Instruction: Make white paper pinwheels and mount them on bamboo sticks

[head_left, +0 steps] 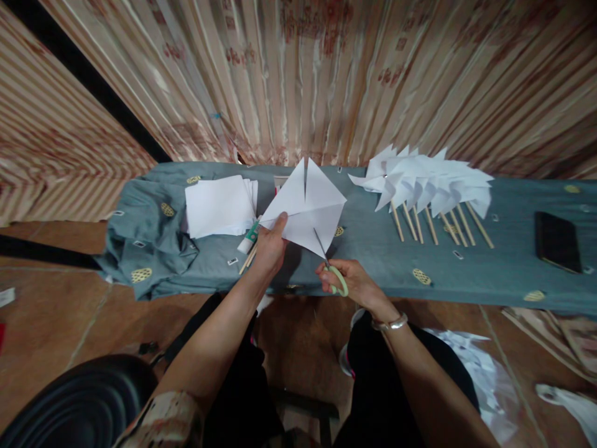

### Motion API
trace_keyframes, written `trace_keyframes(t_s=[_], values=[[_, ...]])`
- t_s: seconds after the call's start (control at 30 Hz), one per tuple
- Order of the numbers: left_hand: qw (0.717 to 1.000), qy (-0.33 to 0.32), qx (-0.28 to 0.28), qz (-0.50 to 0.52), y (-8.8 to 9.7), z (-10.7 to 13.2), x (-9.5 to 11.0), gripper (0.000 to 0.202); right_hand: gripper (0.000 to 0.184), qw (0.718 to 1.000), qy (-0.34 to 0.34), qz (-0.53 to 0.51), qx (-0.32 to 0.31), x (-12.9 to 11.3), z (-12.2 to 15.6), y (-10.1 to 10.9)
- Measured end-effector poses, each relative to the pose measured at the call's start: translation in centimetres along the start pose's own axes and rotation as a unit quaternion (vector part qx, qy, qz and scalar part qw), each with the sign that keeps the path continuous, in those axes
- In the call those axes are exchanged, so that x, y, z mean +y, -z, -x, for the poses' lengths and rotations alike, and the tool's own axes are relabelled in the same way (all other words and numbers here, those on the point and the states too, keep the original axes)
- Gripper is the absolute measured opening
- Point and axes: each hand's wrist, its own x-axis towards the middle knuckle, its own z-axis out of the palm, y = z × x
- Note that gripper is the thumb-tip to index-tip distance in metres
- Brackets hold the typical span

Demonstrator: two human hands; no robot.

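Observation:
My left hand [272, 246] pinches the left corner of a white paper square [313, 214], thumb on top. The sheet is turned cornerwise, with crease lines and a slit running in from its far corner. In my right hand [351, 281] is a pair of scissors [338, 281] with light green handles, my fingers wrapped round the loops. Its blades lie at the near corner of the paper, pointing toward the middle. Left of the paper sits a stack of white sheets [219, 206]. A green and white tube [249, 238] and thin wooden sticks [249, 258] lie beside my left hand.
Several white paper pinwheels [429, 183] on wooden sticks overlap on the right of the grey-green cloth [387, 261]. A black phone [557, 241] lies at far right. Pleated curtains [298, 81] hang behind. A black round stool [79, 404] and a plastic bag of paper scraps [485, 379] are below.

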Motion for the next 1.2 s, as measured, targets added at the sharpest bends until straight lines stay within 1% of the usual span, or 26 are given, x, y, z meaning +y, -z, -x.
trace_keyframes(t_s=[0.13, 0.3, 0.6, 0.7, 0.87, 1.0, 1.2], values=[[1.0, 0.0, 0.007, 0.008, -0.03, 0.03, 0.11, 0.016, 0.047, 1.0, 0.004, 0.0, 0.006, 0.12, -0.13, -0.02], [1.0, 0.004, 0.005, 0.006, 0.03, 0.1, 0.22, 0.013, 0.052, 1.0, -0.009, -0.014, 0.014, 0.06, -0.17, -0.14], [0.999, 0.015, -0.031, -0.006, 0.19, 0.16, -0.45, 0.026, 0.053, 0.999, 0.013, 0.031, 0.012, -0.31, 0.18, 0.12], [0.999, 0.013, -0.044, -0.01, 0.26, 0.2, -0.65, 0.024, 0.053, 0.999, 0.012, 0.031, 0.016, -0.29, 0.14, 0.13], [0.999, 0.016, -0.034, -0.011, 0.13, 0.28, -0.58, 0.02, 0.052, 0.999, 0.016, 0.029, 0.018, -0.16, 0.05, 0.11], [0.999, 0.022, -0.025, -0.009, 0.02, 0.27, -0.48, 0.025, 0.052, 0.999, 0.014, 0.028, 0.02, -0.21, 0.03, 0.11], [0.999, 0.017, -0.037, -0.015, 0.19, 0.3, -0.48, 0.02, 0.053, 0.999, 0.013, 0.022, 0.021, -0.06, -0.09, 0.11]])
